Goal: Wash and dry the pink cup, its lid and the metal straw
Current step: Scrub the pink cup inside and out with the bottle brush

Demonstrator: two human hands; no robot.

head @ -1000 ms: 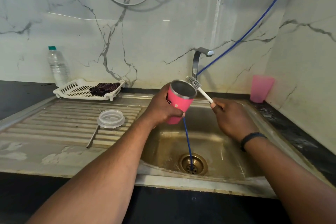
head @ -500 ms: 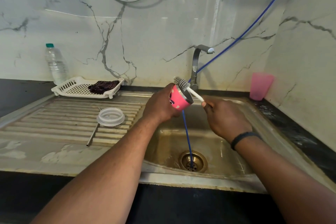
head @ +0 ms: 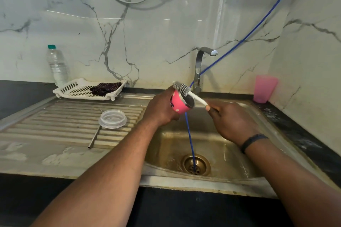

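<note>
My left hand (head: 160,110) grips the pink cup (head: 178,104) over the sink basin, tipped so its steel-lined mouth faces right. My right hand (head: 230,121) holds the white handle of a bottle brush (head: 186,91), whose grey bristles lie across the cup's upper rim, outside the mouth. The clear round lid (head: 113,119) lies flat on the ribbed draining board to the left. The metal straw (head: 94,137) lies beside it, partly under the lid's edge.
A steel sink (head: 217,155) with a brass drain holds a blue hose (head: 190,142) running down into it. The tap (head: 200,68) stands behind the cup. A white drying tray (head: 77,91) with a dark cloth, a water bottle (head: 57,65) and a pink tumbler (head: 263,88) line the wall.
The cup has tilted from mouth-up to mouth facing right. The brush head has slid left across the rim to the cup's upper edge. Both hands have shifted slightly left.
</note>
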